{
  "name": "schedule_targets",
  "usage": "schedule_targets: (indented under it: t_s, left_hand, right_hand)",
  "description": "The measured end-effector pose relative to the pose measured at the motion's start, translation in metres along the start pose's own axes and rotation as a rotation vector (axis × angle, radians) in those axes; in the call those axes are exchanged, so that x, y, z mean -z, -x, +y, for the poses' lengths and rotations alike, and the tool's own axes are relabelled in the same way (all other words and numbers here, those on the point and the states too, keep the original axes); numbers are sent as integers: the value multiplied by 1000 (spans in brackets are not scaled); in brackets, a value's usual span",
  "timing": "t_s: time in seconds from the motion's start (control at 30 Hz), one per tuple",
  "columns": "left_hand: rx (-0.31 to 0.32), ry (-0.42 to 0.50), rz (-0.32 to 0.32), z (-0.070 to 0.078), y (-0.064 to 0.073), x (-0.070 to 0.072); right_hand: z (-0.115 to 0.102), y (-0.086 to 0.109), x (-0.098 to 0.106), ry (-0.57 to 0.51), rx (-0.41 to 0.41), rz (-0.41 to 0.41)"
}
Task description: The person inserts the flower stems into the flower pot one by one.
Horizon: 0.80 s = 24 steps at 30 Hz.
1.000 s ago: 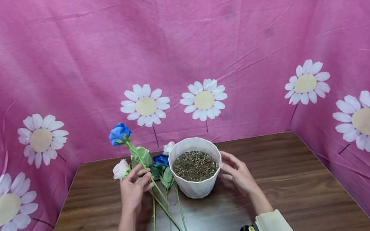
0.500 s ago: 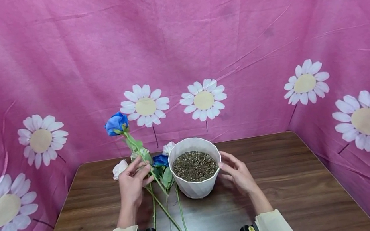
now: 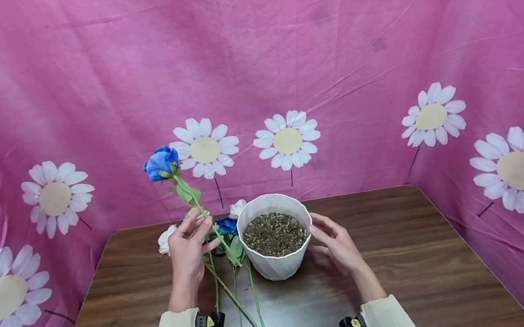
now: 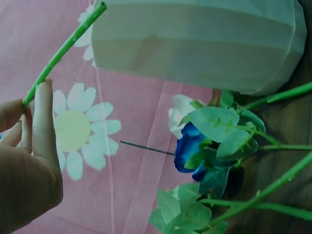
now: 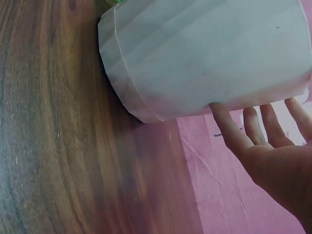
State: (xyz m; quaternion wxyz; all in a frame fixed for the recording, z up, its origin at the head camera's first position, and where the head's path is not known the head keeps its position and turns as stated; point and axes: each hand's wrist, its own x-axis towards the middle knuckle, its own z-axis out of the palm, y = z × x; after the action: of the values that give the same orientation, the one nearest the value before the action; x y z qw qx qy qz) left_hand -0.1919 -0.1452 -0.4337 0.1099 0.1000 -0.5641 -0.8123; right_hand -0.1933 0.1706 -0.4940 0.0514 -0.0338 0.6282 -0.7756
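My left hand [image 3: 189, 255] pinches the green stem of a blue rose [image 3: 161, 163], its bloom held high and leaning left above the table's back edge. In the left wrist view the cut end of that stem [image 4: 73, 41] sticks out past the fingers, near the pot's side. A white faceted flowerpot [image 3: 280, 266] filled with dark soil [image 3: 275, 234] stands upright at the middle. My right hand [image 3: 338, 243] rests its fingertips against the pot's right side, fingers fairly straight, as the right wrist view also shows.
More roses lie left of the pot: a blue one [image 3: 227, 226], a white one [image 3: 238, 208] and another white one [image 3: 167, 239] partly behind my left hand. Their stems [image 3: 259, 307] point toward me on the wooden table [image 3: 412, 265]. A pink daisy-print cloth [image 3: 349, 29] encloses the table.
My left hand has raised the blue rose, its stem's lower end lifting off the other stems toward the pot. The right hand stays at the pot.
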Motion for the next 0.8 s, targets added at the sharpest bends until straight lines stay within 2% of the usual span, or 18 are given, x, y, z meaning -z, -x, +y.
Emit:
schedule_targets:
  t_s: [0.33, 0.53, 0.8]
  left_hand:
    - [-17, 84, 25, 3, -3, -17]
    - [-50, 129, 50, 5, -4, -31]
    - [-102, 174, 101, -3, -5, -41]
  right_hand:
    - [-4, 2, -4, -11, -26, 51]
    - [-4, 2, -5, -6, -23, 69]
    - [-3, 0, -6, 4, -28, 90]
